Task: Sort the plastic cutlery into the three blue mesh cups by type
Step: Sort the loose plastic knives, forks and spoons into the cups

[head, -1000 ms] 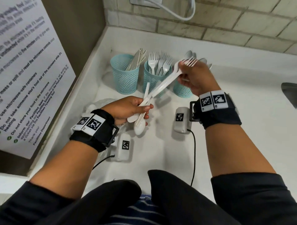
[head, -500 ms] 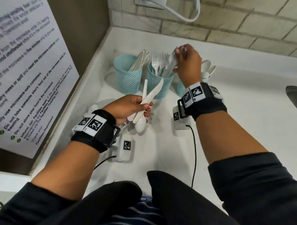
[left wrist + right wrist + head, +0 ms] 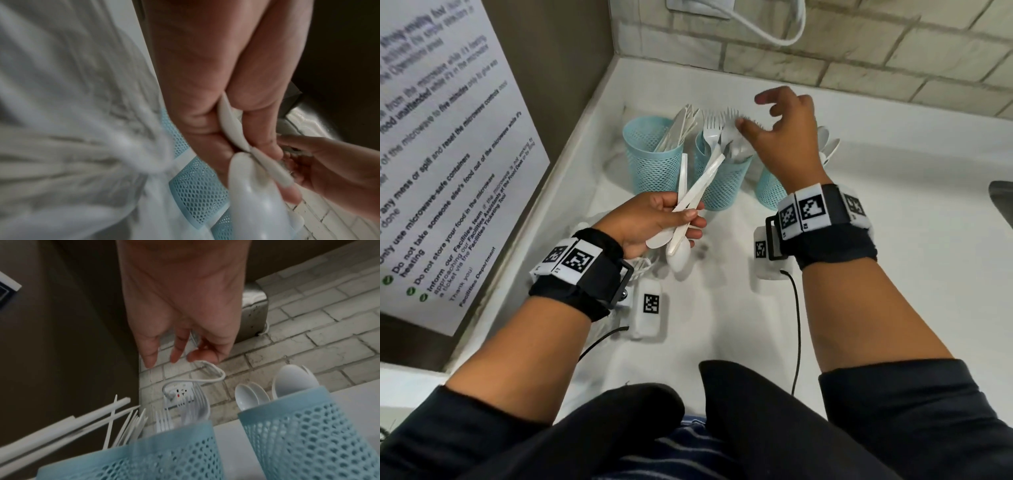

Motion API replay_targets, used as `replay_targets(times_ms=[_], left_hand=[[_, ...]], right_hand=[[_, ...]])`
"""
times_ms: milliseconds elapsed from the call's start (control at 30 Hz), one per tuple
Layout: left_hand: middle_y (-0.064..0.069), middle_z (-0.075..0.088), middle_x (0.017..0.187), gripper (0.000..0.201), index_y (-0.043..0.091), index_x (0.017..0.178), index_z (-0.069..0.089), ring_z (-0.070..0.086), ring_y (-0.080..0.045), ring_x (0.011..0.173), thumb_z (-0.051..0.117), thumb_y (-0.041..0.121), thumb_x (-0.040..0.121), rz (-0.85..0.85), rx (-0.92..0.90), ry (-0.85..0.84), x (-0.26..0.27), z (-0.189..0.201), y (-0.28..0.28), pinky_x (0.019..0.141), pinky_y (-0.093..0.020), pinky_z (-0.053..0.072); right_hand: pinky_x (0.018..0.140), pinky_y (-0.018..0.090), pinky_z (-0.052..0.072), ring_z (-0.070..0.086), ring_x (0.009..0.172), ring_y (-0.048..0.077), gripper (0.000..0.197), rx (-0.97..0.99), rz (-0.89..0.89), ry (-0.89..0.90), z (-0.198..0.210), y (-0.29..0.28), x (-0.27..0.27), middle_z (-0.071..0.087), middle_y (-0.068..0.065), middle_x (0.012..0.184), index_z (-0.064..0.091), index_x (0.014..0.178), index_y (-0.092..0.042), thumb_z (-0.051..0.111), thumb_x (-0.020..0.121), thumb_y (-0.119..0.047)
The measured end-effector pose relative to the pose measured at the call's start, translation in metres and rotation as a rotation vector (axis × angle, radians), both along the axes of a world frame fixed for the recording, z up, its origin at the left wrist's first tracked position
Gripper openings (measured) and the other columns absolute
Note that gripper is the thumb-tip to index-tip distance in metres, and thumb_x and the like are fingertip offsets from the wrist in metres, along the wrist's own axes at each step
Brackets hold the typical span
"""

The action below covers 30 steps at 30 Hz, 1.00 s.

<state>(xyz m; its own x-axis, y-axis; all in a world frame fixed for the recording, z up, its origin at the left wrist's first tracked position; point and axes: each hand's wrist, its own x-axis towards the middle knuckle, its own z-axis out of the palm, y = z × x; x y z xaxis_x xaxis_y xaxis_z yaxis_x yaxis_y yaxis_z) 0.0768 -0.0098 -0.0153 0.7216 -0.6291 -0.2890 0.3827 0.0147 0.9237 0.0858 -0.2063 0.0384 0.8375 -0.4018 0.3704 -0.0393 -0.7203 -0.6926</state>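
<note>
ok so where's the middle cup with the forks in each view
Head: fork cup, centre of the row, just left of the right hand.
Left wrist: blue mesh shows low at centre, but I cannot tell which cup it is.
Right wrist: fork cup, bottom centre-left, below the open fingers.
Shared landmark: the spoon cup beside it.

Smooth white plastic cutlery (image 3: 690,202); perforated pale-blue mesh cups (image 3: 654,168); matt white counter (image 3: 722,325); rough brick-pattern tiled wall (image 3: 859,61); black cloth wristbands (image 3: 585,284).

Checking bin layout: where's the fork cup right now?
Head view: the fork cup is the middle of three by the back wall, between the knife cup and spoon cup, under the right hand.
</note>
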Motion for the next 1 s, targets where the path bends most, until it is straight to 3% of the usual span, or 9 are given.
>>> replay_targets(times_ms=[67,100,200,300,467,567,700,833,1000], left_hand=[[-0.001,0.071,0.066,0.017,0.007,0.096,0.06,0.067,-0.012,0.056,0.047,-0.003,0.091,0.007,-0.013,-0.002,0.0,0.001,-0.001,0.062,-0.023,0.057],[-0.002,0.071,0.066,0.016,0.006,0.096,0.06,0.067,-0.012,0.056,0.047,-0.002,0.09,0.009,-0.018,-0.004,0.0,0.001,-0.001,0.062,-0.023,0.057],[-0.002,0.071,0.067,0.015,0.006,0.095,0.061,0.067,-0.012,0.057,0.048,0.0,0.09,0.013,-0.028,-0.005,-0.001,0.002,-0.003,0.063,-0.023,0.057],[-0.002,0.071,0.067,0.015,0.007,0.095,0.061,0.067,-0.012,0.057,0.048,0.002,0.091,-0.002,-0.023,-0.008,-0.001,0.003,-0.003,0.062,-0.022,0.058],[-0.002,0.07,0.065,0.015,0.008,0.094,0.062,0.065,-0.012,0.055,0.047,0.006,0.093,-0.026,-0.006,-0.017,-0.003,0.003,-0.005,0.062,-0.024,0.058],[-0.003,0.07,0.066,0.017,0.007,0.095,0.061,0.066,-0.012,0.055,0.045,0.009,0.094,-0.025,-0.008,-0.013,-0.002,0.004,-0.005,0.061,-0.024,0.058],[-0.004,0.072,0.07,0.019,0.002,0.104,0.057,0.068,-0.013,0.059,0.042,0.01,0.096,0.05,-0.051,0.007,0.0,0.005,0.002,0.06,-0.025,0.058],[-0.005,0.072,0.072,0.021,0.005,0.104,0.058,0.069,-0.014,0.063,0.039,0.011,0.097,0.094,-0.1,0.025,0.004,0.005,0.015,0.065,-0.027,0.059],[-0.008,0.073,0.078,0.023,0.005,0.103,0.058,0.07,-0.017,0.07,0.035,0.008,0.099,0.155,-0.109,0.064,0.006,0.003,0.026,0.07,-0.031,0.059]], right_hand=[[0.069,0.018,0.046,0.051,0.066,-0.001,0.017,0.026,0.109,0.065,0.008,0.003,-0.009,0.055,-0.007,0.078,0.062,0.081,-0.02,0.071,0.079,-0.034],[0.06,0.014,0.043,0.048,0.056,-0.003,0.019,0.036,0.188,0.158,0.011,0.004,-0.013,0.056,-0.008,0.069,0.061,0.074,-0.019,0.072,0.079,-0.034],[0.052,0.018,0.041,0.047,0.053,0.007,0.026,0.036,0.322,0.453,0.011,0.007,-0.021,0.06,-0.002,0.066,0.064,0.073,-0.013,0.07,0.08,-0.038],[0.046,0.015,0.04,0.046,0.048,0.005,0.024,0.182,0.346,0.552,0.003,0.008,-0.024,0.058,-0.005,0.062,0.066,0.076,-0.011,0.069,0.082,-0.035],[0.045,0.014,0.039,0.05,0.051,0.003,0.006,0.57,0.339,0.443,-0.01,0.009,-0.023,0.06,-0.002,0.072,0.062,0.082,-0.016,0.068,0.084,-0.017],[0.048,0.016,0.04,0.053,0.053,0.004,0.012,0.693,0.318,0.372,-0.013,0.013,-0.022,0.064,0.0,0.077,0.06,0.086,-0.019,0.065,0.085,-0.009],[0.047,0.019,0.04,0.053,0.051,0.009,0.033,0.778,0.226,0.19,-0.005,0.022,-0.014,0.066,0.005,0.08,0.046,0.111,-0.019,0.055,0.087,0.002],[0.046,0.02,0.044,0.054,0.046,0.007,0.04,0.71,0.129,-0.113,0.012,0.026,-0.002,0.062,0.009,0.08,0.04,0.118,-0.019,0.05,0.088,0.005],[0.053,0.029,0.055,0.062,0.056,0.016,0.036,0.569,0.022,-0.338,0.027,0.037,0.017,0.065,0.023,0.093,0.041,0.124,-0.011,0.049,0.09,0.001]])
